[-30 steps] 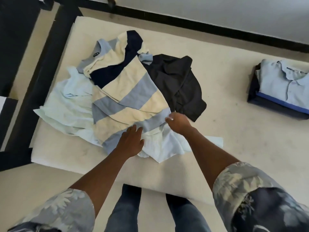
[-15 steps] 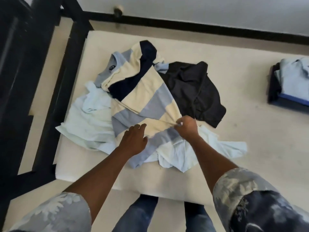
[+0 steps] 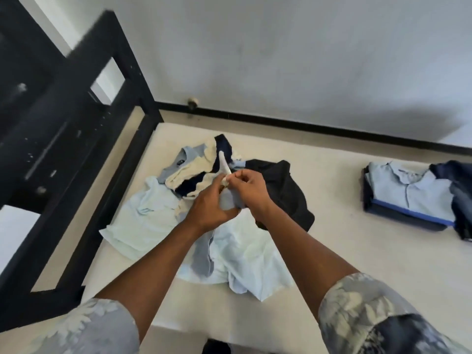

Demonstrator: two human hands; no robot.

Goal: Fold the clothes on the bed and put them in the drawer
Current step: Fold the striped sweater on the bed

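Note:
A heap of unfolded clothes lies on the cream mattress [image 3: 332, 251]. On top is a striped shirt [image 3: 194, 172] in cream, navy and grey-blue. My left hand [image 3: 209, 208] and my right hand [image 3: 251, 187] both grip its lower hem, bunched and lifted above the heap. Under it a pale blue shirt [image 3: 148, 215] spreads to the left and front. To the right of my hands lies a black shirt [image 3: 286, 195], partly hidden by my right wrist.
A stack of folded clothes [image 3: 408, 198] with a light blue polo on top sits at the right of the bed, a dark garment [image 3: 462, 200] beside it. A black bed frame [image 3: 109, 175] and dark furniture [image 3: 38, 123] stand at the left. The wall is behind.
Both hands have come together and raised the striped shirt's hem off the heap. The camera has tilted up, showing more wall and the black furniture.

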